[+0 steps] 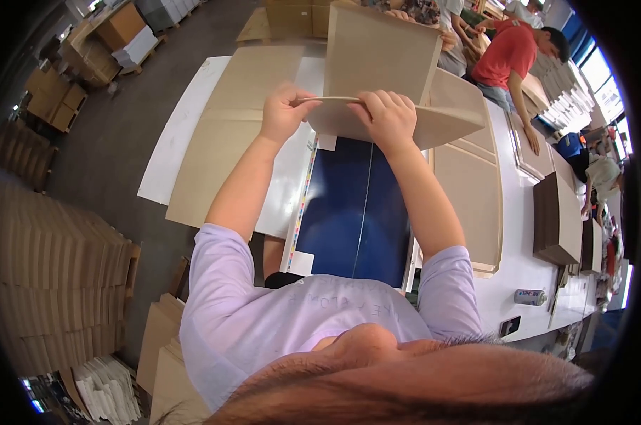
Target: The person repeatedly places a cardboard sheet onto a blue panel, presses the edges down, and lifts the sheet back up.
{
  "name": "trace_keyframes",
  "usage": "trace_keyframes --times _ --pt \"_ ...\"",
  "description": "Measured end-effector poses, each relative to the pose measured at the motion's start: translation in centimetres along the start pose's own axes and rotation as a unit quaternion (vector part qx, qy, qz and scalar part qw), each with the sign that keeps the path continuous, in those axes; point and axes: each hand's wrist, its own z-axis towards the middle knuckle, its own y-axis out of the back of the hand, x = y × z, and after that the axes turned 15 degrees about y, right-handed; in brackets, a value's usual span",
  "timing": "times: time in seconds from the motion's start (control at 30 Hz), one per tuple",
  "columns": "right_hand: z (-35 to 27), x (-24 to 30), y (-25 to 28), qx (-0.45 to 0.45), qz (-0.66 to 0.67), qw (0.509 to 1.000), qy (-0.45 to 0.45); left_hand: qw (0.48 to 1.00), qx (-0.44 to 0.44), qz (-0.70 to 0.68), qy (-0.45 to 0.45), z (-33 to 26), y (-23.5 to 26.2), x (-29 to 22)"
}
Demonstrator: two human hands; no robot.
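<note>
Your left hand [284, 113] and right hand [391, 119] pinch a cardboard panel [444, 126] by one edge, its long axis running left to right.

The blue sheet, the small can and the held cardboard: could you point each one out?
Blue sheet [347, 209]: head view, its surface just left of the thin pale line.
Small can [529, 297]: head view, the middle of its body.
Held cardboard [338, 115]: head view, the face below its curved top edge.

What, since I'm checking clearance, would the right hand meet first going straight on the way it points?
Beyond the board it grips, the right hand would probably meet the upright panel first, though depth is unclear from this view.
</note>
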Motion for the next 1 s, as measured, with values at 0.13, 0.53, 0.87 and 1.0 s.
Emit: trace_keyframes --times 0.13,0.53,0.87,1.0 --pt "-0.1 0.2 0.5 0.015 -0.006 1.000 -0.008 0.999 -0.031 -0.003 0.009 -0.1 -0.6 0.9" --pt "-6.6 -4.4 2.9 -0.004 -0.079 0.997 0.015 0.914 -0.094 0.333 -0.213 2.9 -0.7 -1.3" --pt "-4.8 -6.1 4.7 0.150 -0.036 0.982 -0.109 0.804 -0.073 0.458 -0.371 0.7 -9.7 -7.0" --pt "-5.4 -6.9 5.8 0.143 -0.025 0.986 -0.087 0.854 -0.029 0.379 -0.355 2.9 -12.1 -5.8"
